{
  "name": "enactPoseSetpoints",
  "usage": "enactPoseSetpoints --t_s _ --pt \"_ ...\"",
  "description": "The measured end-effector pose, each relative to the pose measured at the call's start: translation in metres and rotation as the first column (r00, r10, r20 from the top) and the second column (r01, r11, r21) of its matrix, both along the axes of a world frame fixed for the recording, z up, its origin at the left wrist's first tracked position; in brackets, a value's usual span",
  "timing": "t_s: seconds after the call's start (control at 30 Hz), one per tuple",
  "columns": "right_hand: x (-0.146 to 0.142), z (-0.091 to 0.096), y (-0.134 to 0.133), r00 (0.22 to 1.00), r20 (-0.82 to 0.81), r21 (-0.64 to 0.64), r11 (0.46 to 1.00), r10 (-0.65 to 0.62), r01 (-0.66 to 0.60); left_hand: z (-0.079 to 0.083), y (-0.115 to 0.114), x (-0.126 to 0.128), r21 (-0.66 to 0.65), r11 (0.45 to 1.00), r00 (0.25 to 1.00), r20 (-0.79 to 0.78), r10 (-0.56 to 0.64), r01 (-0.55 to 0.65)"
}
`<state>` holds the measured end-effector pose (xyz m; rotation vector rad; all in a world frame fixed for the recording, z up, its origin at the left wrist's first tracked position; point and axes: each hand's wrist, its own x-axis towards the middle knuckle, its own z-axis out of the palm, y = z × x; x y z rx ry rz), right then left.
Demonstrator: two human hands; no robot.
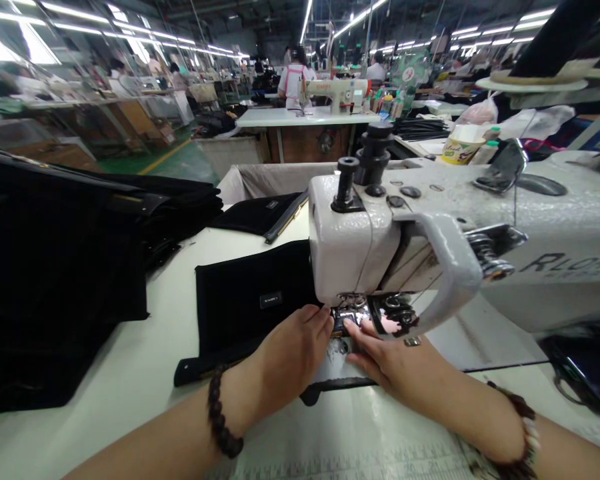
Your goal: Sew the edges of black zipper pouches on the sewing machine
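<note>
A black fabric panel [240,320] with a small label [271,300] lies flat under the head of a white sewing machine [340,247]. Along its front edge runs a dark strip [193,371] with a thin gold-coloured line. My left hand [293,347] is closed at that edge, its fingers pressed together close to the presser foot; its thumb is hidden. My right hand [395,357] is open on the other side of the foot. Its index fingertip touches the strip's end, with the thumb apart on the metal plate [337,363]. The needle itself is hard to make out.
A tall stack of black panels [55,280] fills the left of the table. Another black panel [260,212] lies behind the work. Ruler markings [380,463] run along the front. A shiny dark object [585,363] sits far right. People and machines are beyond.
</note>
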<state>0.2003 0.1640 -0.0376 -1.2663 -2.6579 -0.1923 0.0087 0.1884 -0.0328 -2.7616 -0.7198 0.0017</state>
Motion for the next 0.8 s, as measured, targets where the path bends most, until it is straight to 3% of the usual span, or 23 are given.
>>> enactPoseSetpoints --t_s 0.3,0.53,0.8 --pt "0.002 0.0 0.002 0.999 -0.033 -0.059 0.998 0.009 -0.011 -0.001 0.002 -0.002 -0.062 0.998 0.999 -0.027 -0.02 0.018" --pt "-0.001 0.004 -0.003 0.996 -0.086 -0.054 0.998 0.033 -0.037 -0.004 -0.004 -0.002 -0.034 0.999 0.999 -0.021 -0.031 0.031" --pt "0.005 -0.02 0.004 0.995 -0.018 0.192 0.977 0.097 -0.092 0.0 -0.007 -0.005 -0.07 0.994 0.993 0.073 0.093 -0.088"
